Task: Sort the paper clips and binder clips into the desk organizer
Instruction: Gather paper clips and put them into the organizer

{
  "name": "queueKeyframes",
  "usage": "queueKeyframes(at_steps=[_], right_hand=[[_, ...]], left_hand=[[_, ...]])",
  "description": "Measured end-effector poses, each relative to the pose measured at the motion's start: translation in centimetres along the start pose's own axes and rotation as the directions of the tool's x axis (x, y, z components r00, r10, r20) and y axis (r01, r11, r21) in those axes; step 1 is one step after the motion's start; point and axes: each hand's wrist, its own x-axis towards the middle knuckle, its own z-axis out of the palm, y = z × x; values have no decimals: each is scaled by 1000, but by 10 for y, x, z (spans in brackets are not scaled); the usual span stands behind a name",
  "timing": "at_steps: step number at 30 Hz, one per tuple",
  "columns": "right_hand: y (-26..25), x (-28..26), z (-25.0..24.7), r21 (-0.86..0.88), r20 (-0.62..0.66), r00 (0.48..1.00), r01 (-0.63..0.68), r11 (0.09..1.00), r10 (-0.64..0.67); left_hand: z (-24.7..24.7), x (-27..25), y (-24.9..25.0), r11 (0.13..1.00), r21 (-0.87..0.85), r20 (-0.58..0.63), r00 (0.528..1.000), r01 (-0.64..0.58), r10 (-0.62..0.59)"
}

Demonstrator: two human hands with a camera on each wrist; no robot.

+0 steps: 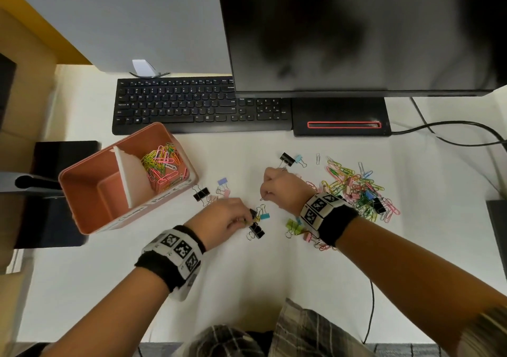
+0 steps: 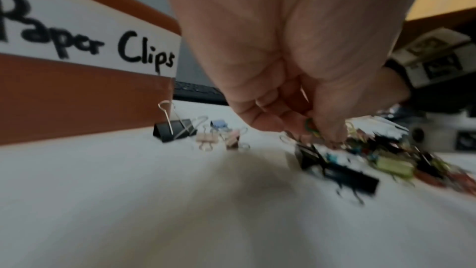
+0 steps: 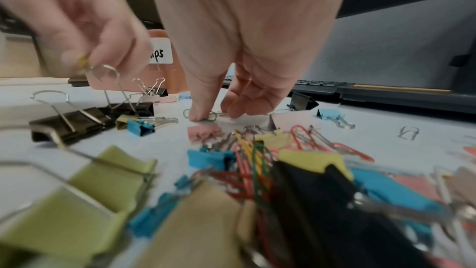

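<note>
The pink desk organizer (image 1: 90, 189) stands at the left, with coloured paper clips (image 1: 163, 161) in its right compartment; a label on it reads "Paper Clips" (image 2: 103, 48). My left hand (image 1: 248, 217) pinches the wire handle of a black binder clip (image 3: 128, 108) in a small cluster of binder clips (image 1: 258, 225). A small yellow-green piece (image 2: 311, 127) shows between its fingertips. My right hand (image 1: 267, 194) pinches a silver paper clip (image 3: 211, 117) against the table with curled fingers. A mixed pile of clips (image 1: 356, 189) lies to the right.
More binder clips (image 1: 201, 194) lie beside the organizer, and two (image 1: 292, 160) sit beyond my right hand. Green binder clips (image 1: 295, 226) lie under my right wrist. A black keyboard (image 1: 192, 106), a monitor (image 1: 356, 32) with its base (image 1: 340, 112) and cables (image 1: 466, 126) fill the back.
</note>
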Motion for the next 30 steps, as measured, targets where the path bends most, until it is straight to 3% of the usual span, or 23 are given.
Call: queueKeyframes(at_steps=[1, 3, 8, 13, 17, 23, 30], right_hand=[[0, 0, 1, 19, -6, 1000, -8, 1000, 8], [-1, -2, 1, 77, 9, 999, -35, 996, 34], [-2, -13, -11, 126, 91, 992, -94, 988, 83], [2, -19, -13, 273, 53, 990, -139, 952, 129], [1, -11, -11, 101, 93, 983, -166, 981, 157], [-1, -9, -6, -6, 58, 991, -123, 992, 123], [-9, -18, -4, 75, 48, 990, -136, 988, 132]], left_hand=[[7, -4, 0, 1000, 23, 52, 999, 6, -7], [19, -8, -4, 996, 41, 41, 996, 81, -83], [23, -13, -14, 964, -13, -201, 944, 265, -262], [17, -21, -14, 974, -30, -305, 926, 224, -223], [13, -25, -11, 976, -50, -312, 925, 211, -216], [8, -19, -3, 984, -73, -351, 920, 160, -176], [2, 2, 15, 993, -47, -324, 939, 107, -117]])
